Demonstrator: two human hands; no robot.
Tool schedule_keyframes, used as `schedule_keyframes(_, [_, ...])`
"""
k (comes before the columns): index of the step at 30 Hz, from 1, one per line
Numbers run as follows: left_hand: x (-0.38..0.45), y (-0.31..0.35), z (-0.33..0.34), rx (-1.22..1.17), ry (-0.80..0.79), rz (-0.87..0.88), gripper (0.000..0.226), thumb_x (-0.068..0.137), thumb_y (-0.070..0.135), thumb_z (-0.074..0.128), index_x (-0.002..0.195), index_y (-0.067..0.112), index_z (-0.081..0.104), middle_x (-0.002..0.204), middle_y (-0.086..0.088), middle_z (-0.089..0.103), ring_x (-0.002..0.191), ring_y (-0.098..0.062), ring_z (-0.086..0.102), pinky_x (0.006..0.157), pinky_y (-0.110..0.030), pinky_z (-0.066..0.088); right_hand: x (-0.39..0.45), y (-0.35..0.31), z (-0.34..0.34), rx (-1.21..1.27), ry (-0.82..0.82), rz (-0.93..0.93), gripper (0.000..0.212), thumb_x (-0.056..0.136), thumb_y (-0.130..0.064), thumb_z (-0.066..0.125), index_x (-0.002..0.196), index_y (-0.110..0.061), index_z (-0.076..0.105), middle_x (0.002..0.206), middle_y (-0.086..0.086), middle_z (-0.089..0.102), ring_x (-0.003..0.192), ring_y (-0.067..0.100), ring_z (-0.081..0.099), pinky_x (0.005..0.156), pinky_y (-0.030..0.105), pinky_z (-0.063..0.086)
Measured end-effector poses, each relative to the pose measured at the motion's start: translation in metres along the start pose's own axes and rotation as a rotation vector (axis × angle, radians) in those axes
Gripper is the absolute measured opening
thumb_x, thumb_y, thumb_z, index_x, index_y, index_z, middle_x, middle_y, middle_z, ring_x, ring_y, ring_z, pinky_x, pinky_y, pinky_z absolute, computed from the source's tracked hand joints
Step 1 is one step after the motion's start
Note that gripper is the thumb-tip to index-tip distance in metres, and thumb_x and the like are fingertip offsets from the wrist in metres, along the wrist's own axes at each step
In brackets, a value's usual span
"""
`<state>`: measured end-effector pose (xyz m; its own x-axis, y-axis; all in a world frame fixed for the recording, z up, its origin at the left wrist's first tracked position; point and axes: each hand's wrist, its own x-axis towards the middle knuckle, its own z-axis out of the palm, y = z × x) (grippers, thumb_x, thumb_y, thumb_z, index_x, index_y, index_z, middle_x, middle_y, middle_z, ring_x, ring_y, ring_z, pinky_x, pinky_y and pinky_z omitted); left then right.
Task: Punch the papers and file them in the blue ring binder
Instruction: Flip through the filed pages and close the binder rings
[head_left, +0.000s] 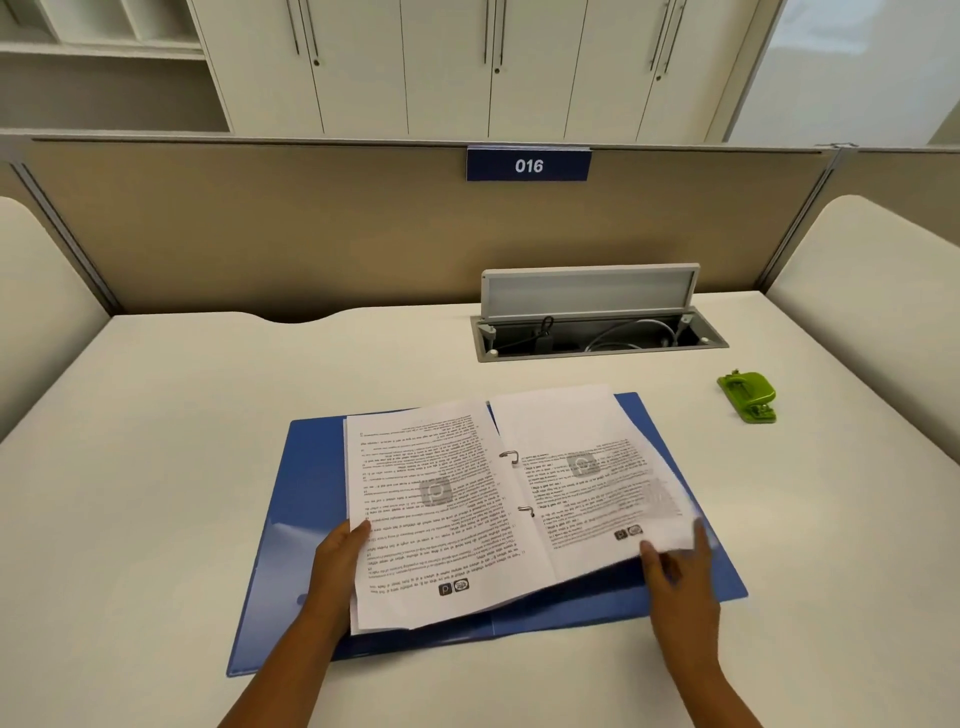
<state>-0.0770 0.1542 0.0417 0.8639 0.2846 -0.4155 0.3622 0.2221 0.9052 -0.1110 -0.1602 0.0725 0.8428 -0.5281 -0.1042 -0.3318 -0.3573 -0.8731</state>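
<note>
Left hand (340, 558) fingers hold the left papers (426, 509); right hand (675, 571) fingers pinch a blurred sheet (665, 509), which may tear at the rings (511, 457).

papers (441, 509) on open blue ring binder (306, 467) | left hand (337, 566), right hand (675, 577) holding papers

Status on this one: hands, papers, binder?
Left hand holds left pages. Right hand lifting right pages. Binder open, papers on rings. Punch aside.
</note>
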Motion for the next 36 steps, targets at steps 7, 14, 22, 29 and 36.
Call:
schedule_keyframes(7, [0.000, -0.001, 0.000, 0.009, 0.003, 0.004, 0.019, 0.092, 0.019, 0.046, 0.107, 0.012, 0.055, 0.098, -0.010, 0.065, 0.087, -0.036, 0.062, 0.078, -0.048, 0.049, 0.031, -0.007, -0.014, 0.269, 0.238, 0.307, 0.070, 0.085, -0.031, 0.063, 0.140, -0.010, 0.026, 0.127, 0.010, 0.052, 0.111, 0.032, 0.053, 0.097, 0.047, 0.042])
schedule_keyframes(14, [0.000, -0.001, -0.001, 0.017, -0.002, 0.011, 0.018, 0.092, 0.020, 0.047, 0.107, 0.013, 0.055, 0.102, -0.012, 0.064, 0.089, -0.038, 0.062, 0.075, -0.046, 0.050, 0.051, 0.003, -0.030, 0.102, 0.240, 0.312, 0.036, 0.087, -0.029, 0.059, 0.107, 0.001, 0.063, 0.110, 0.021, 0.065, 0.090, 0.034, 0.057, 0.093, 0.048, 0.045])
schedule_keyframes(22, [0.002, -0.004, -0.003, 0.016, -0.005, 0.009, 0.021, 0.091, 0.020, 0.047, 0.109, 0.013, 0.055, 0.108, -0.016, 0.064, 0.093, -0.041, 0.062, 0.080, -0.050, 0.050, 0.051, 0.011, -0.035, 0.047, 0.240, 0.243, 0.036, 0.089, -0.030, 0.057, 0.090, 0.005, 0.067, 0.083, 0.015, 0.064, 0.077, 0.030, 0.053, 0.085, 0.042, 0.044])
schedule_keyframes(29, [0.003, -0.004, -0.002, 0.018, -0.003, 0.007, 0.020, 0.091, 0.020, 0.048, 0.108, 0.013, 0.056, 0.107, -0.017, 0.064, 0.094, -0.041, 0.061, 0.084, -0.054, 0.049, 0.049, 0.016, -0.033, 0.005, 0.231, 0.187, 0.036, 0.092, -0.033, 0.050, 0.080, 0.000, 0.061, 0.080, 0.014, 0.061, 0.075, 0.032, 0.053, 0.077, 0.040, 0.041])
schedule_keyframes(36, [0.002, -0.004, -0.002, 0.006, -0.004, 0.008, 0.021, 0.092, 0.018, 0.047, 0.110, 0.012, 0.056, 0.103, -0.014, 0.065, 0.090, -0.038, 0.062, 0.078, -0.048, 0.051, 0.047, 0.019, -0.035, -0.023, 0.200, 0.151, 0.034, 0.094, -0.032, 0.048, 0.083, -0.003, 0.061, 0.084, 0.016, 0.064, 0.078, 0.034, 0.055, 0.077, 0.041, 0.042])
